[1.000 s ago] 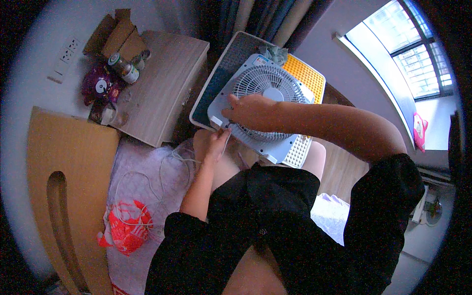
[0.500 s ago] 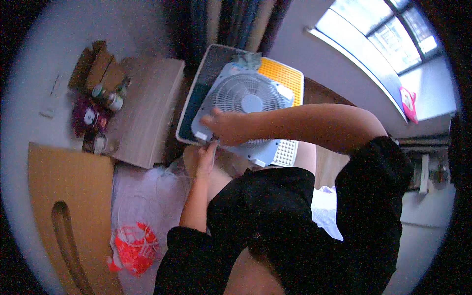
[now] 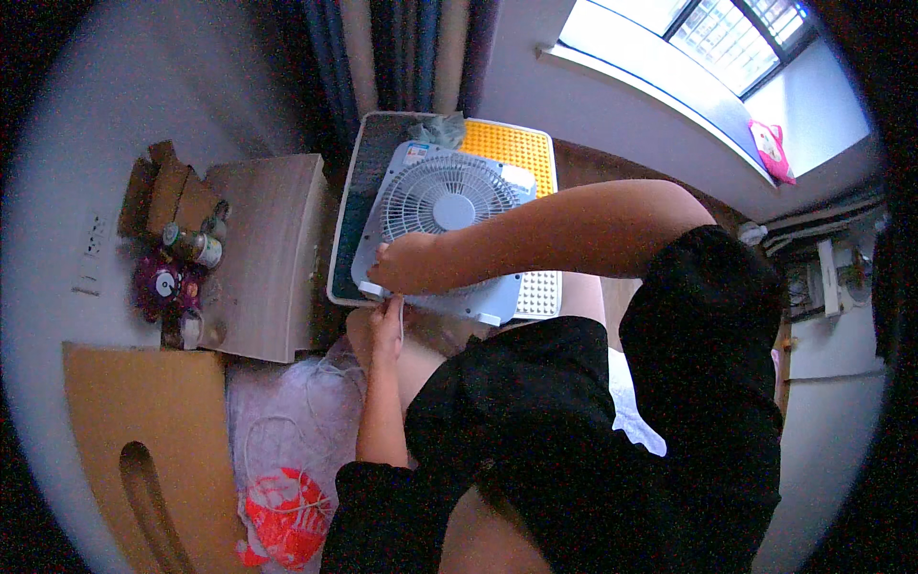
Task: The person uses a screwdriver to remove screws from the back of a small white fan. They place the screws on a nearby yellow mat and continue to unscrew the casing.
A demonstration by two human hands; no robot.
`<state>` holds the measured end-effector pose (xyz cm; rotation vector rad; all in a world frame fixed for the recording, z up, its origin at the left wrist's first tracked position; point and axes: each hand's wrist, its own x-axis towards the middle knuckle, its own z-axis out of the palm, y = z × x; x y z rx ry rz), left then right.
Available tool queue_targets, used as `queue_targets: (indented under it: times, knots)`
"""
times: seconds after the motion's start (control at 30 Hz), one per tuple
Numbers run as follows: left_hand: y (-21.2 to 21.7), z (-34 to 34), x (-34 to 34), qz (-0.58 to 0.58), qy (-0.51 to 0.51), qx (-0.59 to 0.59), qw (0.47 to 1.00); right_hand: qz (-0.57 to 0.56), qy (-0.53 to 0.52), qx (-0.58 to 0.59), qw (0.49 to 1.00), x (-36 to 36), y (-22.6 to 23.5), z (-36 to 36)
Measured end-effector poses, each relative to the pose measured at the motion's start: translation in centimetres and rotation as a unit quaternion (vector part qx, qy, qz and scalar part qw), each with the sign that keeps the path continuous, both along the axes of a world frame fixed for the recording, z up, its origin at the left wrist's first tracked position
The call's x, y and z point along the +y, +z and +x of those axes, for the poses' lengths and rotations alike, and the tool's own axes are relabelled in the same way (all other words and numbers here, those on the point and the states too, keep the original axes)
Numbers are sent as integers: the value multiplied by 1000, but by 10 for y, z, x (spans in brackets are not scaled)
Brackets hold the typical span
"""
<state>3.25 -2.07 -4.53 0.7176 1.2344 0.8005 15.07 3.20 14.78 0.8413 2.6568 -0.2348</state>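
Note:
A grey box fan (image 3: 454, 210) with a round slatted grille lies face up in front of me. My right hand (image 3: 406, 265) reaches across to its near left corner, fingers curled inward; what they hold, if anything, is hidden. Just below that corner, my left hand (image 3: 386, 327) is closed around what looks like the fan's pale power cord (image 3: 401, 320). Both hands are close together, and the right one partly covers the grille.
Beneath the fan is a low white-rimmed table (image 3: 337, 244) with a yellow bumpy mat (image 3: 512, 153). To the left stands a wooden cabinet (image 3: 263, 249) with jars and a cardboard box (image 3: 177, 196). A red-and-white plastic bag (image 3: 287, 517) and loose cord lie on the bedding.
The view has shifted, so the fan and table appear lower and further left. My right hand was blurred with motion and now looks still at the fan's corner. The left hand remains below it.

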Motion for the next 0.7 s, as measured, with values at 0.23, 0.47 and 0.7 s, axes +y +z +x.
queue_targets:
  times: [0.23,0.47,0.7]
  knots:
    - [47,-8,1,98,-115,208,966,-105,-123,-13,987,-7,-6,20]
    - [-2,-9,-1,41,-22,-27,999,-56,8,79,995,-4,-8,6]
    - [1,-1,-3,142,14,38,989,-163,-289,127,935,3,0,-3]
